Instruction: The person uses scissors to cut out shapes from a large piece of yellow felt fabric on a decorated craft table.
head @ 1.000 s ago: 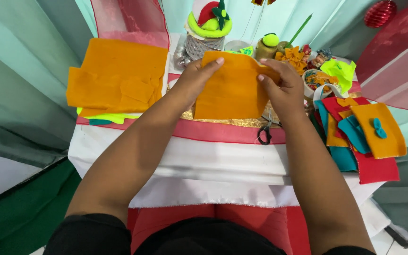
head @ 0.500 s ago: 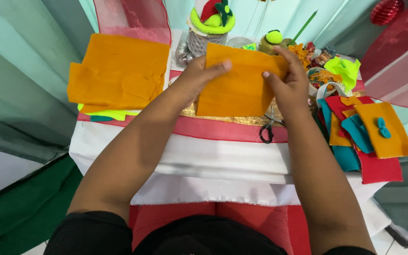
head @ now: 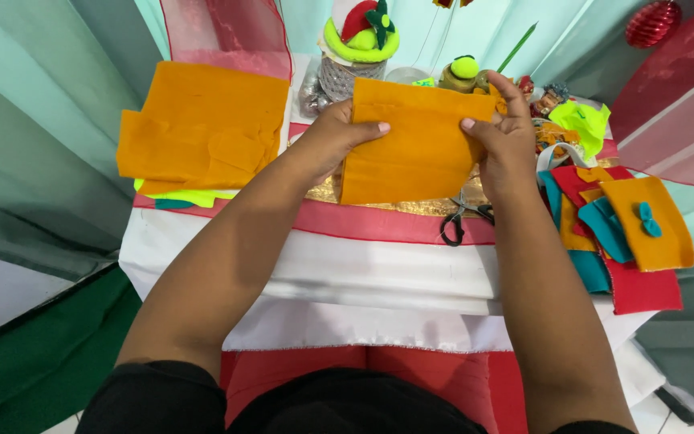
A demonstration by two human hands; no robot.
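Note:
Both hands hold up a folded piece of orange felt (head: 411,149) above the middle of a small table. My left hand (head: 332,137) grips its left edge, thumb on the front. My right hand (head: 501,133) pinches its right edge near the top corner. The felt hangs upright and hides part of the table behind it. Black-handled scissors (head: 463,219) lie on the table just below the felt, under my right wrist.
A stack of orange felt sheets (head: 202,128) over yellow-green ones lies at the left. Red, teal and orange felt pieces (head: 624,229) are piled at the right. Small ornaments (head: 359,40) and a neon-yellow scrap (head: 580,120) stand at the back. The table wears a white cloth (head: 379,273).
The hands have lifted the orange felt slightly higher and farther from me, and the scissors show more fully below it.

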